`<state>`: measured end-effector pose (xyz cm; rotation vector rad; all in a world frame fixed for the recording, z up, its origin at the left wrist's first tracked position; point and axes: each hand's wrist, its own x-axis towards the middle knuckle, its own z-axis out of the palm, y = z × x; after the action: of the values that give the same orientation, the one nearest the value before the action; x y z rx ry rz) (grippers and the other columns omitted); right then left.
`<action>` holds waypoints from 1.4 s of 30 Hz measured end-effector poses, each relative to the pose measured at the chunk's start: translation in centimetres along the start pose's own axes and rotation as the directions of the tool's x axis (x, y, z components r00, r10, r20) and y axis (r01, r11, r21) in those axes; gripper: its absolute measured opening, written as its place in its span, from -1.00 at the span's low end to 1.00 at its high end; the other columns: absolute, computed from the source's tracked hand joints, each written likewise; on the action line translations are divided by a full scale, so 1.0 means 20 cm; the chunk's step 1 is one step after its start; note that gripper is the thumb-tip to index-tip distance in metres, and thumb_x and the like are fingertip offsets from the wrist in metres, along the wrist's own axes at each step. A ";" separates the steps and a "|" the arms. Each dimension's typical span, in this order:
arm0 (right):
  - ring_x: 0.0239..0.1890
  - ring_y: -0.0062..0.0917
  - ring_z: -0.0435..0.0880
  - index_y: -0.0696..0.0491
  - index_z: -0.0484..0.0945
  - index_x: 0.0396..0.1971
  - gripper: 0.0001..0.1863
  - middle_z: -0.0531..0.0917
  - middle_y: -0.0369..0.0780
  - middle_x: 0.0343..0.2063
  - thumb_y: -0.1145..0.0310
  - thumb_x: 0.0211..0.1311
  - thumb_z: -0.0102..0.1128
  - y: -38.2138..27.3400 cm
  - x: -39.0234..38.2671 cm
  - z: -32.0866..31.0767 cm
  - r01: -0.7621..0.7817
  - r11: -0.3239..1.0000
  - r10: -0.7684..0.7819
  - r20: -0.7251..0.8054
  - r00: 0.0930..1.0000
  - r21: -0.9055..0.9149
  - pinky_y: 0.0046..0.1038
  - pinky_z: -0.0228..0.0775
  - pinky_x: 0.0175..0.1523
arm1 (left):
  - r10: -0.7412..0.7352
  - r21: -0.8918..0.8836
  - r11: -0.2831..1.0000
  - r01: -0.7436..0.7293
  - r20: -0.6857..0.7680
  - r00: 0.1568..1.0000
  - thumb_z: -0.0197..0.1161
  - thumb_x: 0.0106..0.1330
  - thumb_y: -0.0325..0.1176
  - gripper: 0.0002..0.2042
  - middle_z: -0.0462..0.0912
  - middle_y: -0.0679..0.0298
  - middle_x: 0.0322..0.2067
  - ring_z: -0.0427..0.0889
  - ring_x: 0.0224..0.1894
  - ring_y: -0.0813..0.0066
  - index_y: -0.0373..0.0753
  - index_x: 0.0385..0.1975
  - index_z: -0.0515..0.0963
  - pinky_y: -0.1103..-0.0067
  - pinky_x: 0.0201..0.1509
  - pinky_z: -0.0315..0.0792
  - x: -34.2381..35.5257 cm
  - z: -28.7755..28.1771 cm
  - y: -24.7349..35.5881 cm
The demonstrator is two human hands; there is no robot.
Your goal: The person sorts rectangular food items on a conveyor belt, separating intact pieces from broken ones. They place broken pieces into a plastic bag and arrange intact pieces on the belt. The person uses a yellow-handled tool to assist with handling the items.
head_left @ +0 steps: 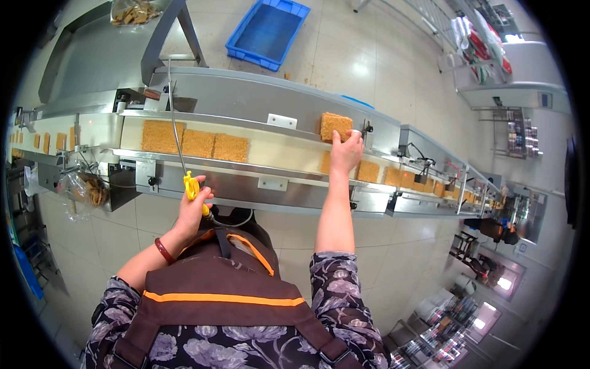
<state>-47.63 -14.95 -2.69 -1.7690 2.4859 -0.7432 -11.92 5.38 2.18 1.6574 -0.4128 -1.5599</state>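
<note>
A golden, crumbly block (pixel 335 125) is right of centre in the upper half of the frame, over the conveyor's far rail; it looks nearly square, so its long axis is hard to tell. The right hand (pixel 346 152) pinches its near edge. The left hand (pixel 191 210) is wrapped around a yellow air gun (pixel 190 185), whose thin metal tube points up the frame, leaning slightly left. Similar blocks (pixel 198 144) line the pale belt (pixel 281 143). Any print on the red-and-white packages (pixel 481 50), upper right, is too small to read.

A conveyor (pixel 283 142) carrying golden blocks (pixel 198 143) marks a food factory.
</note>
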 end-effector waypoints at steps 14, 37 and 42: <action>-0.24 -0.45 0.59 0.16 0.45 0.03 -0.48 0.60 -0.18 -0.26 0.38 0.05 0.41 0.23 0.16 -0.02 -0.311 0.753 0.153 0.305 0.940 0.581 -0.42 0.45 -0.16 | 0.002 0.020 1.000 -0.002 0.013 1.000 0.16 0.36 -0.29 -0.60 0.45 0.32 -0.15 0.50 -0.15 0.59 -0.13 0.17 0.32 0.60 -0.12 0.45 0.00 0.01 0.02; 0.05 -0.24 0.41 0.07 0.53 -0.09 -0.33 0.49 -0.17 -0.05 -0.09 -0.11 0.45 -0.24 -0.35 -0.04 -0.071 0.987 0.110 0.283 0.953 -0.147 -0.15 0.30 0.07 | -0.025 0.031 0.999 0.023 0.064 0.998 0.17 0.36 -0.31 -0.62 0.45 0.32 -0.15 0.50 -0.15 0.61 -0.12 0.16 0.35 0.62 -0.14 0.45 0.03 0.09 0.02; -0.26 -0.48 0.63 0.14 0.50 -0.10 -0.47 0.64 -0.15 -0.26 0.16 -0.01 0.47 0.20 -0.29 -0.02 -0.514 0.769 0.240 0.574 0.783 0.380 -0.40 0.45 -0.30 | -0.030 0.041 0.999 0.027 0.072 0.997 0.17 0.36 -0.31 -0.61 0.45 0.34 -0.15 0.50 -0.16 0.62 -0.12 0.16 0.34 0.63 -0.16 0.45 0.05 0.09 0.02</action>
<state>-49.19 -8.52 -5.31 -1.0243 1.9454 -0.7142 -13.40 3.89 1.97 1.6471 -0.4630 -1.6469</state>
